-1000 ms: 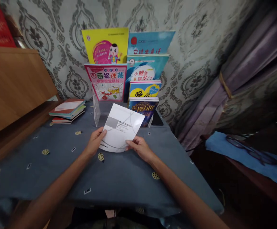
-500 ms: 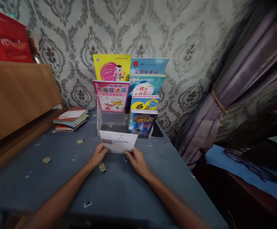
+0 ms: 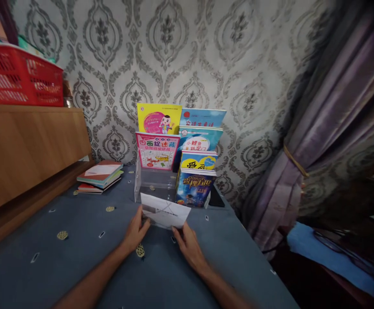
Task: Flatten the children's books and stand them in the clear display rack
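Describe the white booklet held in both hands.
The white booklet looks like thin paper, with a grey block and crossing lines on its cover. It is held low, tilted nearly flat, before the empty front pocket of the clear rack. The left hand grips its left edge, the right hand its near right corner.

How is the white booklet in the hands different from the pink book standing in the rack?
The white booklet is plain white and grey; the pink book is bright, with cartoon pictures. The white booklet tilts low, gripped by the left hand and right hand; the pink book stands upright in the clear rack, touched by no hand. Both are thin, with printed covers.
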A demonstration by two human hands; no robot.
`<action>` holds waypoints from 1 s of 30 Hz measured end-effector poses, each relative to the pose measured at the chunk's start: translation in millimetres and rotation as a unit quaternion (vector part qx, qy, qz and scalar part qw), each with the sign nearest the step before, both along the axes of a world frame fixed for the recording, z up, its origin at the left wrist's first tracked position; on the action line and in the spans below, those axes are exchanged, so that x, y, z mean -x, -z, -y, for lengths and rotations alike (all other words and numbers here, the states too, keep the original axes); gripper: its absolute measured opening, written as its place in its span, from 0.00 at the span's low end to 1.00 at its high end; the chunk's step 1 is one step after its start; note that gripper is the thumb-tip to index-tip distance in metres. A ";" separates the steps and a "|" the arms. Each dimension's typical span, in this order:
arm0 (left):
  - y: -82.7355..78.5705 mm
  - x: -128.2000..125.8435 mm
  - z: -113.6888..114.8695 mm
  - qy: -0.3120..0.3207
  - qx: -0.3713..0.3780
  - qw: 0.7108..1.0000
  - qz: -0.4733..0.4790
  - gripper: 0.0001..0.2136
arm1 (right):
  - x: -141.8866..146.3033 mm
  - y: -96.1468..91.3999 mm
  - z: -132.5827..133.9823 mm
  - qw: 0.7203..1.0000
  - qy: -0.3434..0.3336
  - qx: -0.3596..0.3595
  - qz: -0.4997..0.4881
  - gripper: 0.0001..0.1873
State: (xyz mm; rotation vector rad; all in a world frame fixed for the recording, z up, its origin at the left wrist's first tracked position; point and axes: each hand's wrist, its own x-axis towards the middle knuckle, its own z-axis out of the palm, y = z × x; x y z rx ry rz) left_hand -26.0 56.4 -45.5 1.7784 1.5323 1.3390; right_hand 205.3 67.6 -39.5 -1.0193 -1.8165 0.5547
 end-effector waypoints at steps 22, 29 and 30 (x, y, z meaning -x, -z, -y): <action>-35.4 -1.8 8.7 -0.073 -0.124 0.988 -0.057 0.12 | 0.9 -34.3 -3.0 1.000 -0.001 -0.010 -0.026 0.12; -70.8 9.5 -2.4 -0.080 -0.193 0.974 -0.089 0.12 | 17.5 -47.2 -22.3 0.998 -0.015 -0.019 -0.063 0.15; -74.2 11.7 -4.4 -0.084 -0.197 0.972 -0.093 0.13 | 20.5 -49.9 -25.4 0.997 -0.014 -0.020 -0.069 0.15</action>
